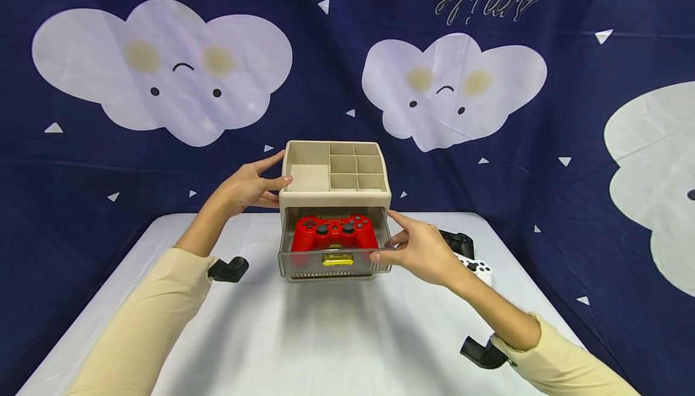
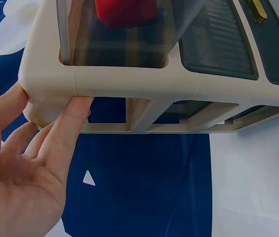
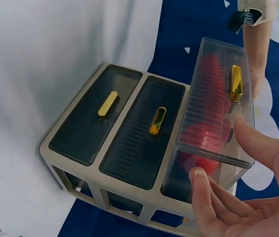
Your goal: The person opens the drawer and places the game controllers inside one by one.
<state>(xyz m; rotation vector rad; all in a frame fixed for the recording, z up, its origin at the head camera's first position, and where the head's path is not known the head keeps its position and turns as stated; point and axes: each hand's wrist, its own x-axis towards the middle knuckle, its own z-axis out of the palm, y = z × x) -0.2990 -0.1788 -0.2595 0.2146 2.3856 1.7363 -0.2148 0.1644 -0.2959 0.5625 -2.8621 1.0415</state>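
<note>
A cream desktop organizer (image 1: 336, 200) with clear drawers stands in the middle of the table. Its top drawer (image 1: 361, 261) is pulled partway out and carries a red game controller (image 1: 334, 233). My left hand (image 1: 245, 189) grips the organizer's upper left side, thumb over the top rim and fingers against the side wall. At the drawer's front right corner, my right hand (image 1: 423, 250) holds it, thumb on the front panel near the gold handle (image 1: 338, 259) and fingers along the side. Two lower drawers (image 3: 134, 136) are closed in the right wrist view.
To the right, partly behind my right forearm, lie a black game controller (image 1: 458, 242) and a white game controller (image 1: 478, 267). A dark blue cloth (image 1: 326, 82) with cloud prints hangs behind the white table (image 1: 304, 341). The organizer's top has several compartments.
</note>
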